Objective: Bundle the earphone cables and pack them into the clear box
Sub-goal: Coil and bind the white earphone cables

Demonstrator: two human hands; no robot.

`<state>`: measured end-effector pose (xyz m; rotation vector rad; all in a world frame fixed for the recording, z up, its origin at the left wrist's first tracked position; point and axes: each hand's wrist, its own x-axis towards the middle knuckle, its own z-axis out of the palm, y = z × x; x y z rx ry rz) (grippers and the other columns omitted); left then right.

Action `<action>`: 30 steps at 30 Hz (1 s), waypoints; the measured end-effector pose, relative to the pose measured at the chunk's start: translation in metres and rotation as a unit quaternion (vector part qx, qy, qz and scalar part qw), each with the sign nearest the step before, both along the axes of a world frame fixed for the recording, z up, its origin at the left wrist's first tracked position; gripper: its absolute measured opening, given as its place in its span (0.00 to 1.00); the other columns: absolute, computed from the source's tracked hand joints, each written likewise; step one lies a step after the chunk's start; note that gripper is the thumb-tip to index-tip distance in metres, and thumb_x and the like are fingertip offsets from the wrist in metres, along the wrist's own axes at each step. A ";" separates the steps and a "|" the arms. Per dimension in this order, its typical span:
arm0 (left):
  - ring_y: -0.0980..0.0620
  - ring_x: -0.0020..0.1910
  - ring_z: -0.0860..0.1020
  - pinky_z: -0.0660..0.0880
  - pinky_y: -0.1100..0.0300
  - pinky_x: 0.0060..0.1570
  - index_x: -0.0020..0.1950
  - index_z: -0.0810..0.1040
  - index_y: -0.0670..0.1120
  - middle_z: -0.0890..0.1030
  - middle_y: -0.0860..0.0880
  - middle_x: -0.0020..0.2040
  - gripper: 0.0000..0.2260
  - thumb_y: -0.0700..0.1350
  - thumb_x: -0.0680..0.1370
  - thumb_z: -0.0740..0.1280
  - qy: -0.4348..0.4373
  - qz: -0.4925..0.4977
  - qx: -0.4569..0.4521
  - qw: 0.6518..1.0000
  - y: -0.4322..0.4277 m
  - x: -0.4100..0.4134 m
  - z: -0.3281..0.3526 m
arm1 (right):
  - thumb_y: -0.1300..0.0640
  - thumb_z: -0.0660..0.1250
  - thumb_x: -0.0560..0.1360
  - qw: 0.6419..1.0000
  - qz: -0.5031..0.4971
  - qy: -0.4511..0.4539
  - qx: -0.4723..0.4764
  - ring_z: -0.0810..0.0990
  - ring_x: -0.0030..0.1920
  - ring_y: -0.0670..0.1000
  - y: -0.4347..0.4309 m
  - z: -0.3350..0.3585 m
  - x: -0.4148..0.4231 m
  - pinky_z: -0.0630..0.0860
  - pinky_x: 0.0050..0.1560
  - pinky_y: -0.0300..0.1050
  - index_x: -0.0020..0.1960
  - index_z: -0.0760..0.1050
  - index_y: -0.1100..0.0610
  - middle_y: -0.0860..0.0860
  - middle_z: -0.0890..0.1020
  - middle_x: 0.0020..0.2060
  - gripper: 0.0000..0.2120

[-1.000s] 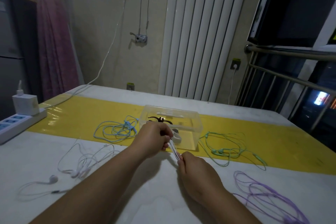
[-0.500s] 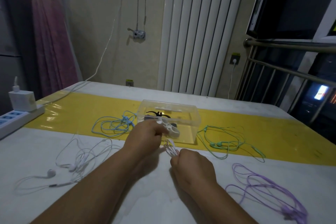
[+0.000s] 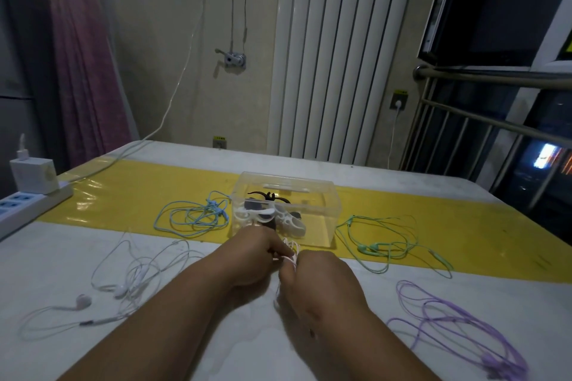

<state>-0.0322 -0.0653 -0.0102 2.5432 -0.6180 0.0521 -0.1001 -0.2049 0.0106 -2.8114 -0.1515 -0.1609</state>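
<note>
My left hand (image 3: 253, 257) and my right hand (image 3: 322, 281) meet just in front of the clear box (image 3: 322, 195), both pinching a small bunch of white earphone cable (image 3: 291, 249) between them. The box stands open on the yellow strip and holds white and black cable clips. Loose earphones lie around: a blue set (image 3: 192, 215) left of the box, a green set (image 3: 387, 241) to its right, a white set (image 3: 130, 278) at the near left, a purple set (image 3: 448, 322) at the near right.
A white power strip with a charger (image 3: 32, 189) sits at the table's left edge, its cord running up the wall. A radiator (image 3: 334, 56) and a metal railing (image 3: 495, 120) stand behind the table (image 3: 216, 349).
My hands have drawn close together. The white cable stretched between them a second ago is now bunched into short loops between my fingers.
</note>
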 end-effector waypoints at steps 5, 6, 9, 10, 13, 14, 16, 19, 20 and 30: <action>0.59 0.51 0.75 0.70 0.64 0.52 0.52 0.85 0.52 0.79 0.59 0.46 0.15 0.45 0.71 0.61 0.053 0.008 -0.050 0.997 0.000 0.001 0.001 | 0.39 0.55 0.76 0.999 0.016 -0.027 -0.006 0.79 0.53 0.54 -0.013 0.002 -0.002 0.70 0.45 0.45 0.57 0.76 0.48 0.49 0.82 0.52 0.19; 0.59 0.50 0.76 0.71 0.64 0.53 0.51 0.85 0.52 0.79 0.60 0.45 0.14 0.46 0.72 0.62 0.060 0.008 -0.066 0.996 0.002 0.002 0.001 | 0.41 0.55 0.76 1.000 0.013 -0.025 -0.005 0.79 0.53 0.53 -0.015 0.004 -0.002 0.71 0.45 0.45 0.57 0.77 0.47 0.48 0.82 0.52 0.18; 0.60 0.48 0.76 0.71 0.66 0.50 0.54 0.84 0.54 0.78 0.60 0.45 0.10 0.46 0.75 0.69 0.027 -0.008 -0.024 0.999 0.005 0.005 -0.002 | 0.49 0.58 0.75 1.000 -0.003 -0.001 0.005 0.80 0.49 0.53 -0.024 0.007 0.008 0.76 0.47 0.44 0.51 0.80 0.48 0.48 0.83 0.48 0.13; 0.60 0.47 0.76 0.70 0.67 0.48 0.55 0.83 0.55 0.77 0.60 0.45 0.11 0.45 0.74 0.71 0.005 -0.013 -0.005 1.000 0.006 0.005 -0.003 | 0.52 0.59 0.75 1.000 -0.011 0.010 0.016 0.80 0.48 0.52 -0.027 0.007 0.013 0.76 0.47 0.44 0.50 0.81 0.49 0.48 0.83 0.47 0.12; 0.60 0.44 0.74 0.69 0.68 0.44 0.55 0.83 0.55 0.75 0.59 0.43 0.13 0.45 0.72 0.74 -0.031 -0.012 0.009 0.999 0.006 0.004 -0.003 | 0.52 0.65 0.74 0.996 -0.021 0.056 0.063 0.81 0.45 0.52 -0.033 0.003 0.030 0.79 0.47 0.44 0.49 0.82 0.50 0.50 0.84 0.45 0.08; 0.59 0.42 0.74 0.68 0.69 0.42 0.55 0.84 0.55 0.74 0.59 0.42 0.13 0.45 0.72 0.74 -0.044 -0.012 0.008 0.999 0.006 0.003 -0.003 | 0.50 0.68 0.73 0.994 -0.019 0.074 0.078 0.82 0.44 0.52 -0.033 0.001 0.032 0.80 0.47 0.45 0.49 0.82 0.52 0.51 0.85 0.44 0.08; 0.60 0.39 0.72 0.66 0.72 0.38 0.53 0.84 0.54 0.72 0.58 0.40 0.12 0.47 0.71 0.75 -0.055 -0.007 0.001 0.998 0.006 0.002 -0.001 | 0.49 0.72 0.71 0.992 -0.019 0.087 0.088 0.83 0.42 0.52 -0.032 -0.005 0.036 0.81 0.47 0.46 0.48 0.82 0.54 0.52 0.85 0.41 0.10; 0.60 0.41 0.75 0.66 0.69 0.38 0.53 0.85 0.55 0.79 0.55 0.42 0.10 0.47 0.72 0.74 -0.055 -0.004 0.017 0.998 0.005 0.001 0.000 | 0.52 0.74 0.69 0.990 -0.012 0.090 0.110 0.83 0.38 0.50 -0.029 -0.010 0.039 0.81 0.43 0.44 0.48 0.83 0.53 0.51 0.85 0.39 0.09; 0.59 0.43 0.76 0.67 0.68 0.40 0.53 0.84 0.55 0.82 0.54 0.45 0.10 0.46 0.73 0.73 -0.053 -0.004 0.023 0.998 0.005 0.001 0.000 | 0.53 0.74 0.69 0.986 -0.006 0.102 0.134 0.82 0.34 0.49 -0.028 -0.011 0.039 0.81 0.40 0.42 0.48 0.83 0.53 0.51 0.85 0.38 0.08; 0.62 0.42 0.78 0.72 0.65 0.43 0.47 0.84 0.53 0.83 0.57 0.43 0.05 0.49 0.72 0.73 -0.033 0.040 -0.017 0.999 0.005 0.004 -0.004 | 0.59 0.67 0.71 0.968 0.015 0.108 0.224 0.75 0.24 0.47 -0.033 -0.011 0.040 0.73 0.30 0.39 0.40 0.84 0.54 0.49 0.80 0.25 0.07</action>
